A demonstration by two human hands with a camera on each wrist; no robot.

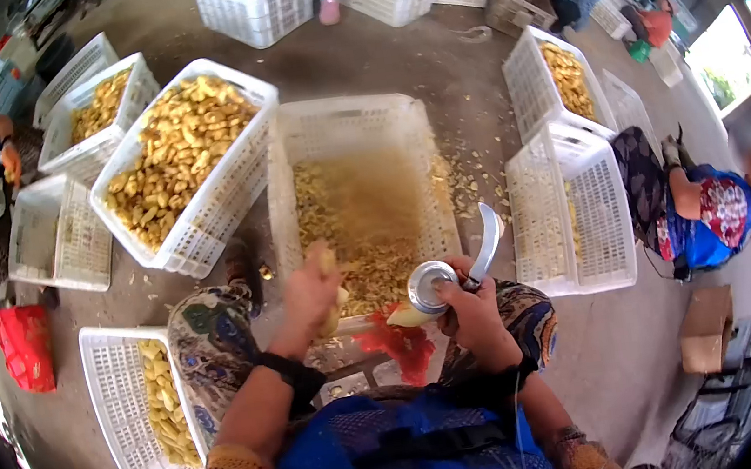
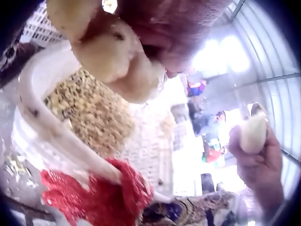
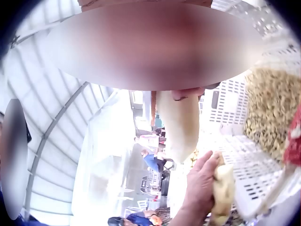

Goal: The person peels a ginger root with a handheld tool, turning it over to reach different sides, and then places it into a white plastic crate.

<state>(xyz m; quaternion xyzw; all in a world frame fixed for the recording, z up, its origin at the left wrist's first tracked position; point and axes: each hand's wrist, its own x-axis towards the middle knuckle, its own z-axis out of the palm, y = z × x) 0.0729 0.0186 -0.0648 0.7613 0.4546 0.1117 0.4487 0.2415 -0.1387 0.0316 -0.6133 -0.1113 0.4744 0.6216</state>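
My left hand (image 1: pixel 306 295) grips a knobbly piece of peeled ginger (image 2: pixel 110 59) above the near end of a white crate (image 1: pixel 347 116). My right hand (image 1: pixel 477 311) holds a knife (image 1: pixel 491 237) with a curved blade pointing up and away. The same hand also grips a pale peeled piece of ginger (image 3: pixel 178 127). Beside its thumb is a round silver metal piece (image 1: pixel 425 292). Peel scraps (image 2: pixel 91 110) lie in the crate below. A red mesh glove-like cloth (image 2: pixel 101 193) hangs over the near rim.
A crate heaped with ginger (image 1: pixel 182 150) stands to the left, and another crate (image 1: pixel 137 432) with peeled pieces is by my left leg. More crates (image 1: pixel 603 216) stand to the right. Scraps (image 1: pixel 473 185) litter the floor. A seated person (image 1: pixel 710 207) is at the far right.
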